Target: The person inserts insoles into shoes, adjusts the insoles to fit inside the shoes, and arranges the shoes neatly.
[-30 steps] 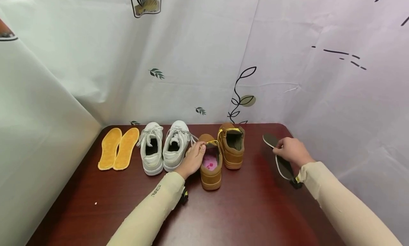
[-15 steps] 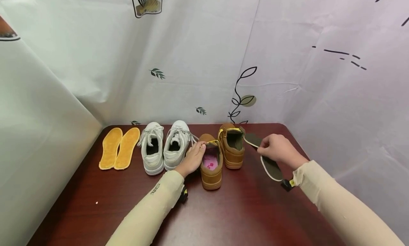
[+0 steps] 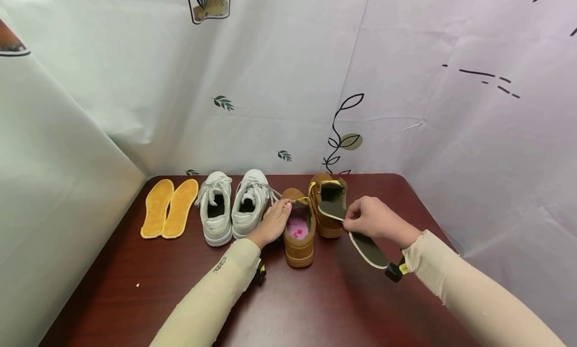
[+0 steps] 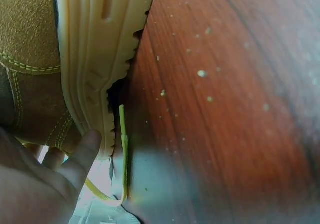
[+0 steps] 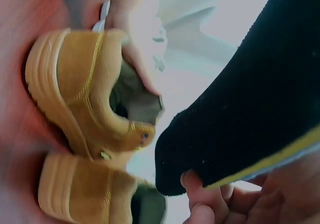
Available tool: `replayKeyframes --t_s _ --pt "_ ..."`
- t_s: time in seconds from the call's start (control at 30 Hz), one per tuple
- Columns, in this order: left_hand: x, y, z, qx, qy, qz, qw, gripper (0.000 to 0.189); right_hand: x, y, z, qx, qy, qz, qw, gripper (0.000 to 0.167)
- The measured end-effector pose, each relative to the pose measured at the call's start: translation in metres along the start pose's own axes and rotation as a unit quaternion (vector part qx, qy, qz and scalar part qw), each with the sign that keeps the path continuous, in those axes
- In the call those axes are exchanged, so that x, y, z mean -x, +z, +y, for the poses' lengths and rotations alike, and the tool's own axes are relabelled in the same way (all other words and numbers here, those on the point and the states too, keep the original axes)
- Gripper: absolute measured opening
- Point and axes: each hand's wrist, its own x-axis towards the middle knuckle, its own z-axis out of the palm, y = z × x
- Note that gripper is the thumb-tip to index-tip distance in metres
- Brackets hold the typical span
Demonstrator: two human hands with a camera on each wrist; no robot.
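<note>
Your right hand pinches the dark insole between thumb and fingers above the table, its far end overlapping the farther brown shoe from above. Your left hand's fingers grip the nearer brown shoe beside its opening.

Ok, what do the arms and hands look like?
Left sleeve and right sleeve are long and cream; a dark marking sits near the left cuff. Each cuff has a small black device with yellow beside it. Left hand and right hand are ungloved.
</note>
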Motion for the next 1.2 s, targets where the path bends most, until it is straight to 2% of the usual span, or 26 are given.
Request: replayKeyframes --t_s 0.17,0.4,0.7,0.93,1.2 --pt "-0.001 -0.001 0.0 0.0 -0.005 -0.003 1.0 0.05 -0.001 0.009 -0.011 -0.016 -0.04 -0.022 0.9988 0.02" --pt "-0.001 -0.002 0.002 0.0 -0.013 -0.01 0.9999 0.048 -0.004 0.023 -0.027 -0.033 -0.059 -0.055 0.9962 0.02" --pt "-0.001 -0.008 0.006 0.007 -0.024 -0.039 0.9989 0.048 -0.019 0.042 -0.037 -0.023 -0.073 -0.055 0.9955 0.022" --pt "0.0 -0.01 0.007 0.01 -0.027 -0.051 0.9983 0.051 -0.034 0.046 -0.041 -0.017 -0.066 -0.07 0.9952 0.025" --pt "-0.001 -0.01 0.007 0.006 -0.032 -0.054 0.998 0.051 -0.053 0.047 -0.045 -0.017 -0.011 -0.111 0.9936 0.029"
